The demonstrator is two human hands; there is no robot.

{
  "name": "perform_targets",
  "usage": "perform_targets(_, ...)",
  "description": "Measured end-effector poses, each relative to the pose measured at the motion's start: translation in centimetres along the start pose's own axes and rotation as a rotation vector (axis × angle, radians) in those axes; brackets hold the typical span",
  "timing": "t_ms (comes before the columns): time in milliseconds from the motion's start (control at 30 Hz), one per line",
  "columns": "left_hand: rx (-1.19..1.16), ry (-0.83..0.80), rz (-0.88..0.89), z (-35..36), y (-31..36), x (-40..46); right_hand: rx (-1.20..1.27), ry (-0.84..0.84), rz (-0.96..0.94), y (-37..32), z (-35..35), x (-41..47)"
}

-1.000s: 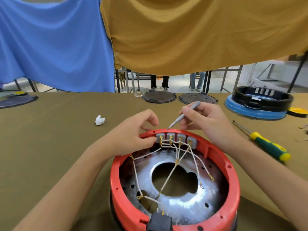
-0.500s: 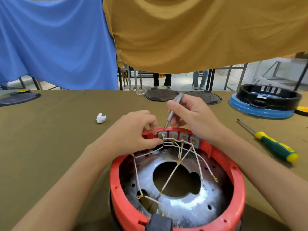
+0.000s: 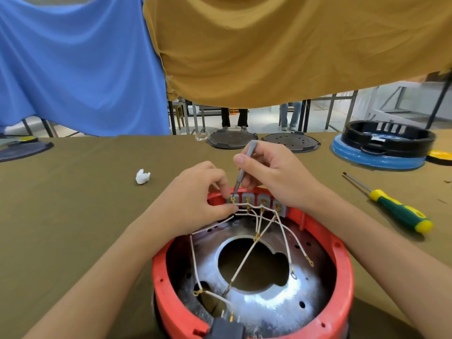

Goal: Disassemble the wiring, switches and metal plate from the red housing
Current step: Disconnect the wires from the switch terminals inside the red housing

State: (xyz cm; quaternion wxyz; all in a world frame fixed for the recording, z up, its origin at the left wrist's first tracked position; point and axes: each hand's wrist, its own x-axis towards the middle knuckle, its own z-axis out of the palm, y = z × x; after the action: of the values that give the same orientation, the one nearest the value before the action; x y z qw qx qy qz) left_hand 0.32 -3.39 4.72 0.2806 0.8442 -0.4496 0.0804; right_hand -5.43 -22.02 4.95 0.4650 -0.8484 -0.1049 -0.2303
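Red housing (image 3: 342,287): round, open side up, at the 6 o'clock edge of my desk (image 3: 73,216), which is draped in olive cloth. Metal plate (image 3: 274,304): lies inside the housing, shiny, with a large central opening and small holes. Switches (image 3: 263,200): a row of four grey blocks seated in the housing rim at 12 o'clock. Wiring (image 3: 244,263): thin white leads with brass terminals, fanning from the switches across the plate; several ring ends lie loose over it. My left hand (image 3: 195,201): at 11 o'clock of the housing, fingers curled, pinching a white lead just beside the leftmost switch. My right hand (image 3: 276,177): above the switch row, fingers closed around a slim grey tool (image 3: 242,171), tip down on the leftmost switch's terminal. Green-and-yellow screwdriver (image 3: 396,211): lying on the desk at 3 o'clock, apart from the housing. Small white scrap (image 3: 142,176): at 10 o'clock. Two dark round discs (image 3: 291,142): far edge, 12 o'clock. Black ring on a blue base (image 3: 381,152): at 2 o'clock. Blue cloth (image 3: 78,64) and mustard cloth (image 3: 293,45): hanging behind the desk.
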Motion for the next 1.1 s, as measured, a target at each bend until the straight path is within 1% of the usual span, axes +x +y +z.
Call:
perform_targets(167,0.002,-0.005,-0.063,0.16,-0.33,0.12,-0.035,-0.004,-0.044,-0.09,0.06,-0.10)
perform_targets(333,-0.006,-0.014,-0.080,0.17,-0.32,0.10,-0.031,-0.016,-0.028,-0.22,0.15,-0.04)
perform_targets(700,0.053,-0.021,-0.038,0.15,-0.43,0.11,0.074,-0.046,0.112,-0.14,0.09,0.63)
perform_targets(900,0.063,-0.024,-0.030,0.12,-0.37,0.08,-0.005,-0.007,0.017,-0.32,0.15,0.09)
perform_targets(1100,0.061,-0.035,-0.029,0.02,-0.19,0.01,-0.019,-0.017,0.005,-0.42,0.16,0.07)
